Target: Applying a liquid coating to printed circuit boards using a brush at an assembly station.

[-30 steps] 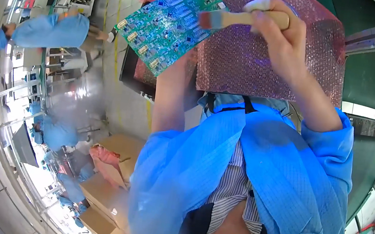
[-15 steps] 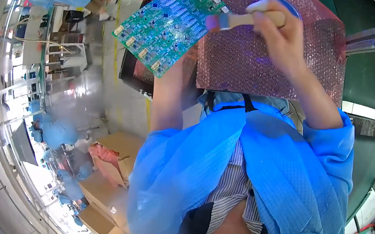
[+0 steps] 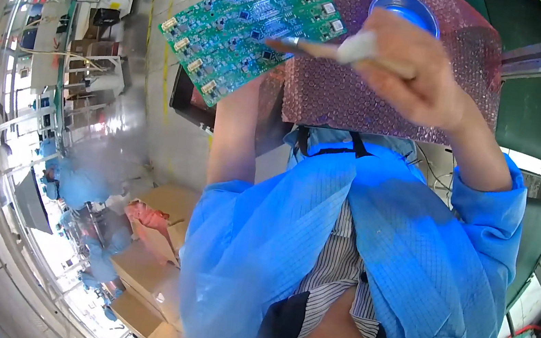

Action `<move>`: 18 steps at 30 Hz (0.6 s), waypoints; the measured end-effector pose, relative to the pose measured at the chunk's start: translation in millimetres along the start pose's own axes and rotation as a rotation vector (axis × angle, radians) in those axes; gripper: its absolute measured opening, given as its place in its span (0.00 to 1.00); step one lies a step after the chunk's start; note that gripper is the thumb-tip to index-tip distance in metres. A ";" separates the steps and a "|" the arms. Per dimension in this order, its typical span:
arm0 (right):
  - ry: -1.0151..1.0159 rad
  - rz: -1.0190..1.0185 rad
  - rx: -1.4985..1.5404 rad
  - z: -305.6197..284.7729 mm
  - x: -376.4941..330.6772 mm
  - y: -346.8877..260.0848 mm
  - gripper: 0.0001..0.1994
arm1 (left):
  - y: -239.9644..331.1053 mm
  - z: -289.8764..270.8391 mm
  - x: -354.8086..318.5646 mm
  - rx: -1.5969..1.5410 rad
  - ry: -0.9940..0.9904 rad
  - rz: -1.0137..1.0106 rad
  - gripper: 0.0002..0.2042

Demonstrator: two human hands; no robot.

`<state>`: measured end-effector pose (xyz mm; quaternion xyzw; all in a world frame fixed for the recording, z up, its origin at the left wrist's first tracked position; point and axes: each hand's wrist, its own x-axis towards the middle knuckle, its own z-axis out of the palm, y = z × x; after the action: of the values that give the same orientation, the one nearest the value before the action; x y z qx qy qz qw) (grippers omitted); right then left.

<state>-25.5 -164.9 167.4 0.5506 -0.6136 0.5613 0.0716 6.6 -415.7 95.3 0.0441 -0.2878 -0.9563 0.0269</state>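
A green circuit board (image 3: 252, 31) with small chips and white connectors along two ends is held up, tilted, at the upper left of the work surface. My left hand (image 3: 246, 89) supports it from underneath; its fingers are hidden behind the board. My right hand (image 3: 416, 68) is closed around the wooden handle of a flat brush (image 3: 318, 50), and a white cover shows on one finger. The brush's bristles are at the board's face, near its lower right edge. Just beyond my right hand stands a round tin (image 3: 374, 7) lit blue inside, partly covered by the hand.
Pink bubble wrap (image 3: 336, 99) covers the work surface under the tin. Green padded panels (image 3: 530, 116) stand on the right. Cardboard boxes (image 3: 145, 276) sit on the floor at lower left. Other people in blue (image 3: 81, 187) are at benches farther left.
The brush has moved left across the board, from its right edge inward, with my right hand turning lower. The board has shifted and rotated slightly. A walking person at upper left has mostly left the view.
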 end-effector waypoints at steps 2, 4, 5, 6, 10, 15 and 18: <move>-0.113 -0.119 -0.095 -3.8 0.6 5.4 0.08 | -2.4 -5.8 7.4 0.149 0.006 0.034 0.24; -0.194 -0.061 -0.210 -18.2 -4.1 13.5 0.08 | -0.7 -6.2 7.6 0.300 0.018 0.080 0.27; -0.189 -0.049 -0.222 -23.7 -7.5 16.9 0.08 | 2.1 -7.6 6.8 0.136 -0.032 0.024 0.27; -0.189 -0.050 -0.220 -21.9 -6.2 14.0 0.08 | 3.5 -10.5 5.0 -0.027 -0.080 -0.032 0.27; -0.063 -0.030 -0.117 -5.3 -1.1 5.8 0.07 | 0.6 -16.0 6.6 0.214 0.000 0.074 0.27; 0.058 0.356 -0.034 -18.7 -11.7 13.1 0.07 | -0.2 4.8 4.9 -0.040 -0.094 -0.010 0.27; 0.213 0.456 0.166 -2.2 -3.6 7.1 0.08 | -4.5 8.3 -0.3 0.040 -0.156 0.023 0.21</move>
<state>-30.6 -162.8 161.3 0.3399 -0.6625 0.6664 -0.0379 5.9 -407.4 99.7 -0.0332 -0.3084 -0.9506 0.0146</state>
